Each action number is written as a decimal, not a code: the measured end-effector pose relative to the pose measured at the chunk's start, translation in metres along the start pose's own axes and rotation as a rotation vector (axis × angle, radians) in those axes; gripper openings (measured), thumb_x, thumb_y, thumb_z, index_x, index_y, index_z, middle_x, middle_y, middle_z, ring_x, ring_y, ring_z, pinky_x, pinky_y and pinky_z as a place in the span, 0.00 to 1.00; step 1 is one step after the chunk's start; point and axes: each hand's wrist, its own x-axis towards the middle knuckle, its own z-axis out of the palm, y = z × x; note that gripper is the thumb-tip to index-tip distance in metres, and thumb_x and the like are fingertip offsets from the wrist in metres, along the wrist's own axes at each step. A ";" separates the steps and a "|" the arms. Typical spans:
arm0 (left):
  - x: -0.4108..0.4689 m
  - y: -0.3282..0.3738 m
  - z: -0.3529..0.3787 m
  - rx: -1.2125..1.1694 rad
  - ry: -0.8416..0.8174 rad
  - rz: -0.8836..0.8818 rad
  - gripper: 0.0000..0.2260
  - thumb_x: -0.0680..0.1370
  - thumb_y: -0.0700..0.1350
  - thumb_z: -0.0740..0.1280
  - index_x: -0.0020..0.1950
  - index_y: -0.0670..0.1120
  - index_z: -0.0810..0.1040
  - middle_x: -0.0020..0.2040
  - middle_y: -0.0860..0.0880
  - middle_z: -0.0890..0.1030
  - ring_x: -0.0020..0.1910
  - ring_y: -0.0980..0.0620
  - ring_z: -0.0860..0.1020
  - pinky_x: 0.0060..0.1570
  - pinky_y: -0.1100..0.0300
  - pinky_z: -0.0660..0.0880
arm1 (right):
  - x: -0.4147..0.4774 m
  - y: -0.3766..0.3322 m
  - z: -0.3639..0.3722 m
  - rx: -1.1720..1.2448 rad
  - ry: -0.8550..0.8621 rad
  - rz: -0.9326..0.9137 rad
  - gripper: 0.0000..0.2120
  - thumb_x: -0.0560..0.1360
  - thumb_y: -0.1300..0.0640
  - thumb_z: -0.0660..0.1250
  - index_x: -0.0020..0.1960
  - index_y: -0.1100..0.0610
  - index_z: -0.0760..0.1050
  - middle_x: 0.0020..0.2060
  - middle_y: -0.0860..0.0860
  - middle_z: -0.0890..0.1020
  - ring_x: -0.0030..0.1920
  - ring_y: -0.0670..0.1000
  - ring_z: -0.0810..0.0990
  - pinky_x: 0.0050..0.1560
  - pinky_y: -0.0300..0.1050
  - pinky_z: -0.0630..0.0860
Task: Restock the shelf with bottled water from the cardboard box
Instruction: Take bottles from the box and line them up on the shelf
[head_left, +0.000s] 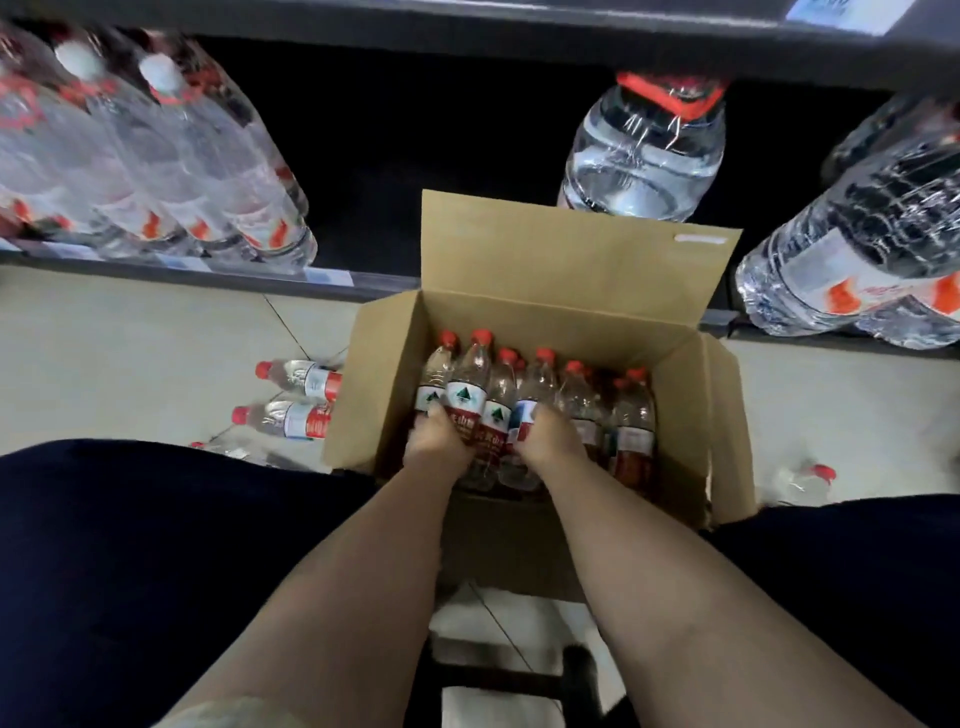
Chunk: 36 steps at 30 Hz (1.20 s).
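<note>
An open cardboard box (571, 270) stands on the floor between my knees, in front of the bottom shelf (208, 275). Several small water bottles (631, 415) with red caps and red labels stand upright in it. My left hand (439, 441) is inside the box, closed around bottles (465, 387) at the left end of the row. My right hand (550, 439) is beside it, gripping a bottle (537, 382) in the middle. Both hands hide the lower halves of those bottles.
Two small bottles (296, 376) lie on the tiled floor left of the box, another (802, 483) to its right. Tall bottles (171, 171) fill the shelf's left side; large jugs (644, 150) stand at its right. A dark gap sits between them. My dark-trousered knees flank the box.
</note>
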 end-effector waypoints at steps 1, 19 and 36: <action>0.004 -0.001 0.002 -0.029 0.006 -0.014 0.38 0.72 0.56 0.72 0.75 0.44 0.59 0.69 0.40 0.68 0.68 0.41 0.70 0.66 0.50 0.67 | -0.002 -0.002 -0.004 0.051 0.009 0.038 0.20 0.71 0.53 0.70 0.62 0.49 0.77 0.56 0.51 0.83 0.56 0.55 0.81 0.52 0.43 0.76; 0.022 -0.006 0.008 -0.130 -0.021 -0.095 0.46 0.65 0.56 0.79 0.75 0.45 0.59 0.68 0.42 0.70 0.67 0.43 0.72 0.62 0.51 0.71 | 0.020 0.008 0.029 0.209 -0.231 0.372 0.60 0.52 0.30 0.76 0.75 0.57 0.61 0.68 0.57 0.72 0.66 0.59 0.74 0.64 0.50 0.73; -0.037 0.012 -0.023 -0.598 -0.044 -0.031 0.30 0.66 0.57 0.75 0.62 0.41 0.75 0.55 0.44 0.81 0.53 0.44 0.80 0.58 0.52 0.77 | -0.057 0.011 -0.058 1.404 -0.289 0.368 0.19 0.79 0.42 0.60 0.54 0.58 0.75 0.38 0.56 0.80 0.35 0.55 0.79 0.39 0.48 0.75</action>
